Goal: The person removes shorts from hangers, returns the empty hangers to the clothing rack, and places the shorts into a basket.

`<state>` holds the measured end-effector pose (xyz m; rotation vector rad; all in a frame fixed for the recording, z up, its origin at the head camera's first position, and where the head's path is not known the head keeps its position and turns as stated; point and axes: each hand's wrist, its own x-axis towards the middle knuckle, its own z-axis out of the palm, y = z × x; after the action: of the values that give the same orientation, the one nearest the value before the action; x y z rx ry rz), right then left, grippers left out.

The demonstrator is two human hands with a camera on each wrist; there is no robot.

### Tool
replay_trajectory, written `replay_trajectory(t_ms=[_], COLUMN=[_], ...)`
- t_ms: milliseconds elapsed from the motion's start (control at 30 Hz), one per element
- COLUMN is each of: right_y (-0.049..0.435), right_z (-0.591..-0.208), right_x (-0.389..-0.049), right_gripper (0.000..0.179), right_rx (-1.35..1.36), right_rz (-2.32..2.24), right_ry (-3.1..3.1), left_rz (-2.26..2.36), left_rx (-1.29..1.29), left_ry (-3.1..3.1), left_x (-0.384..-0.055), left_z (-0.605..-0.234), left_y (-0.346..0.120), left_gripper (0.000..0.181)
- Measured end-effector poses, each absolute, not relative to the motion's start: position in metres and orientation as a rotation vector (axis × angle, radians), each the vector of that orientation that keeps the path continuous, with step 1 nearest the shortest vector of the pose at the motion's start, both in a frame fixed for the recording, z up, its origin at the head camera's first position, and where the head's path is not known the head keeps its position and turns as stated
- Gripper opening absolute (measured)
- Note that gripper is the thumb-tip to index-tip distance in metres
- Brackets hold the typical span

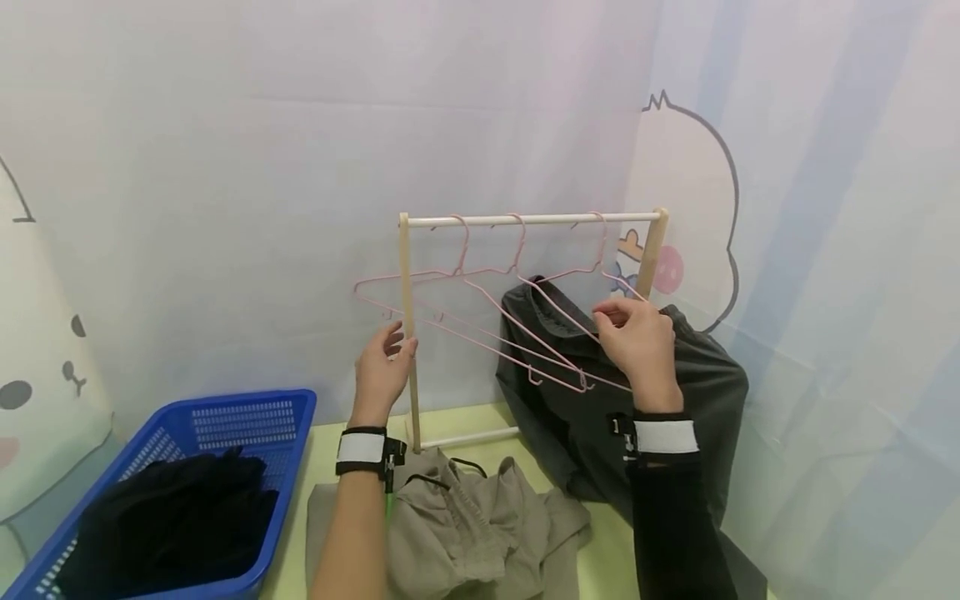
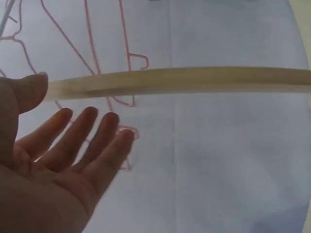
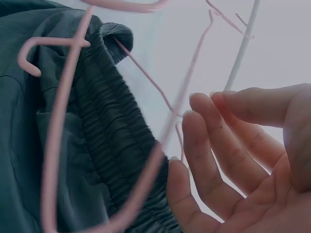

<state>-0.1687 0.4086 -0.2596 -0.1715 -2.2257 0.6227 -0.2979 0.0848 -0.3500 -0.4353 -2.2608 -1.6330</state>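
Three pink wire hangers [image 3: 60,121] hang from the white rail [image 1: 547,219] of a small wooden rack. Dark trousers [image 1: 592,433] with an elastic waistband [image 3: 114,107] hang from the rightmost hanger. My left hand [image 1: 382,375] is beside the rack's left post [image 2: 194,80], palm up with fingers loosely bent; whether the thumb touches the post is unclear. The right hand [image 1: 641,342] is raised before the trousers and hangers. In the right wrist view its thumb and forefinger tips come close together, with nothing visible gripped between them.
A blue plastic basket [image 1: 307,442] with black cloth [image 1: 172,517] inside stands at the left. Crumpled grey-beige trousers [image 1: 480,533] with black drawstrings lie in front of the rack on the pale yellow table [image 1: 288,533]. Printed curtains [image 1: 300,167] enclose the back and right.
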Motion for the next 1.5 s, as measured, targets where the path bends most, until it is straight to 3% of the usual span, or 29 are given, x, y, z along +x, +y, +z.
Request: replay_trajectory(t_ms=[400, 633, 1033, 1300, 1500], right_y=[0.386, 0.373, 0.332, 0.301, 0.273], right_z=[-0.255, -0.260, -0.308, -0.348, -0.383], right_x=[-0.146, -0.128, -0.121, -0.144, -0.161], right_gripper=[0.021, 0.020, 0.020, 0.034, 0.072], right_rx=[-0.134, -0.125, 0.262, 0.466, 0.643], right_rz=[0.667, 0.695, 0.702, 0.692, 0.677], right_ry=[-2.000, -1.902, -2.261, -2.567, -2.852], left_rz=[-1.345, -1.210, -1.081, -1.026, -0.958], left_rx=[-0.167, -0.015, 0.393, 0.602, 0.458], left_ry=[-2.469, -2.420, -2.458, -2.677, -2.856], left_x=[-0.230, -0.201, -0.177, -0.179, -0.189], left_z=[-0.305, -0.313, -0.346, -0.370, -0.394], left_y=[0.003, -0.049, -0.167, -0.208, -0.227], left_gripper=[0.062, 0.063, 0.067, 0.071, 0.063])
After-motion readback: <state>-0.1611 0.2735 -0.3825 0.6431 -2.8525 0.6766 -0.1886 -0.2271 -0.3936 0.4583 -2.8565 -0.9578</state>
